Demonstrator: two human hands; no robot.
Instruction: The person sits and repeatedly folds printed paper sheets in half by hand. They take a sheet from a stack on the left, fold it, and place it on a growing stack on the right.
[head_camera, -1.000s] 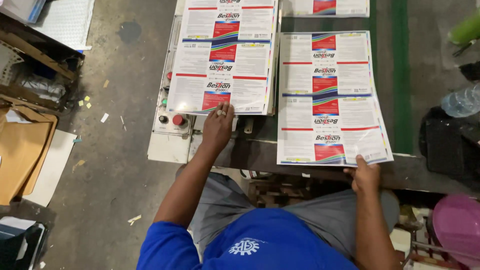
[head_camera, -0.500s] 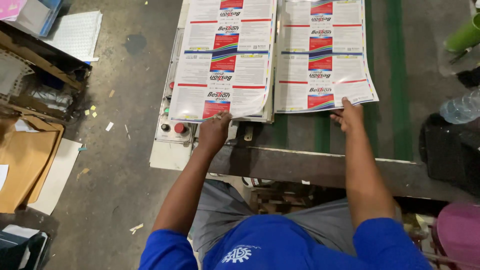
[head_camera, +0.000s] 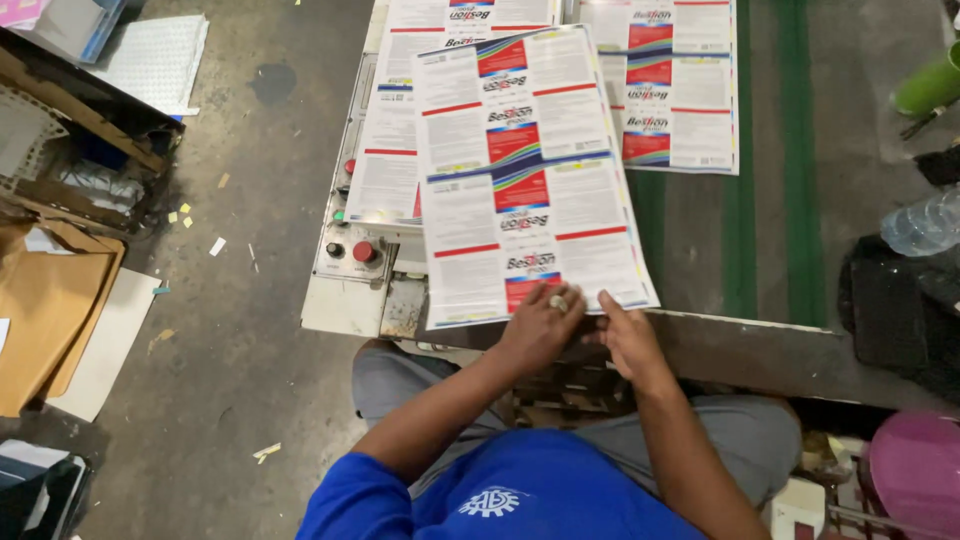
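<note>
A glossy printed label sheet (head_camera: 520, 180) with white panels and red-and-blue blocks lies tilted over the table's near edge. My left hand (head_camera: 540, 325), a ring on one finger, grips its bottom edge. Right beside it my right hand (head_camera: 628, 335) pinches the same edge. Under the sheet on the left lies the stack of like sheets (head_camera: 385, 170). Another sheet (head_camera: 665, 85) rests farther back on the green belt (head_camera: 745, 230).
A control panel (head_camera: 350, 255) with a red button sits at the table's left end. Cardboard and paper (head_camera: 60, 300) lie on the floor at left. At right are a plastic bottle (head_camera: 925, 225), a green bottle (head_camera: 930, 85), a pink tub (head_camera: 915, 465).
My left hand has pulled the top sheet off the stack toward me and to the right. My right hand has let go of the far sheet and come back to this one's edge.
</note>
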